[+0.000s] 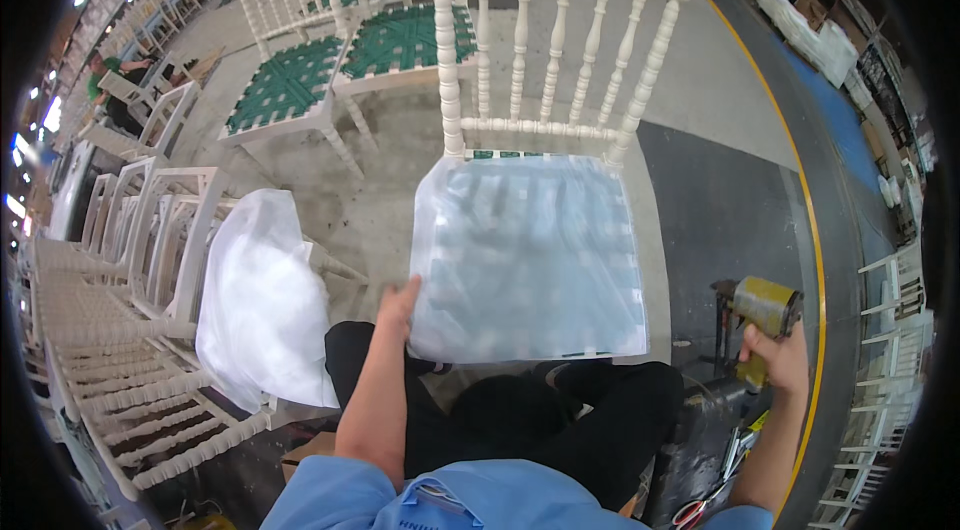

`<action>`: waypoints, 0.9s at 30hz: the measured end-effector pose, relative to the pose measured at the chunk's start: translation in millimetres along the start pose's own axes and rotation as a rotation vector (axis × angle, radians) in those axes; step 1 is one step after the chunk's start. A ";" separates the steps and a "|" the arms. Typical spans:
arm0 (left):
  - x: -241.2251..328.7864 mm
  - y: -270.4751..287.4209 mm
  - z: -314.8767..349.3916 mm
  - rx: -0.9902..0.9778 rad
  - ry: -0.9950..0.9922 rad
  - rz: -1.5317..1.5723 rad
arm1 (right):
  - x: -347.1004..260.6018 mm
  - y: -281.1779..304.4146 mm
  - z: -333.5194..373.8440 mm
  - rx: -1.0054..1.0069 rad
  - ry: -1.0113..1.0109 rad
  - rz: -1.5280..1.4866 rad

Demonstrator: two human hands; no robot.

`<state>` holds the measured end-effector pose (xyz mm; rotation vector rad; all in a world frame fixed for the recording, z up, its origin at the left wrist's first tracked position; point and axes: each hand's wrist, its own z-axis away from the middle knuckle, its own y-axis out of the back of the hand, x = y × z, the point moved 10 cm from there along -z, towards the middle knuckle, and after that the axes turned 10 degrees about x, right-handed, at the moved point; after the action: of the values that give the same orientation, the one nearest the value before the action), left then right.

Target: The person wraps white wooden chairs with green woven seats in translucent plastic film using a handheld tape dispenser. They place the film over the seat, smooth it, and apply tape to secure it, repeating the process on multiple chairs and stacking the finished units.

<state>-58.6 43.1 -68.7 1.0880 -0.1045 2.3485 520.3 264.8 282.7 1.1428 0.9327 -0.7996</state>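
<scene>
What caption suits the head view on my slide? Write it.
Left hand at the edge of a sheer white sheet on a spindle-back chair, right hand gripping a yellow handheld tool.

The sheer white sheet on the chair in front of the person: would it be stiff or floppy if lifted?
The sheer white sheet would probably be floppy: it lies creased on the spindle-back chair and sags along its side near the left hand. It is likely light for its size, since a checked pattern shows faintly through it.
</scene>
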 end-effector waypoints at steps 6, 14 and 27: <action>-52.3 -27.0 34.9 -0.260 0.272 0.101 | -26.7 -25.1 108.4 0.073 0.023 -0.015; -30.9 -54.0 50.7 -0.253 0.104 0.167 | -44.7 -17.6 160.5 0.177 0.099 -0.043; -63.3 -92.8 95.9 -0.215 0.225 -0.108 | -9.5 31.7 173.2 0.411 0.117 -0.177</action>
<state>87.3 66.2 -64.5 0.7057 -0.2044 2.2831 578.2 104.7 328.5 1.4889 1.0035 -1.1125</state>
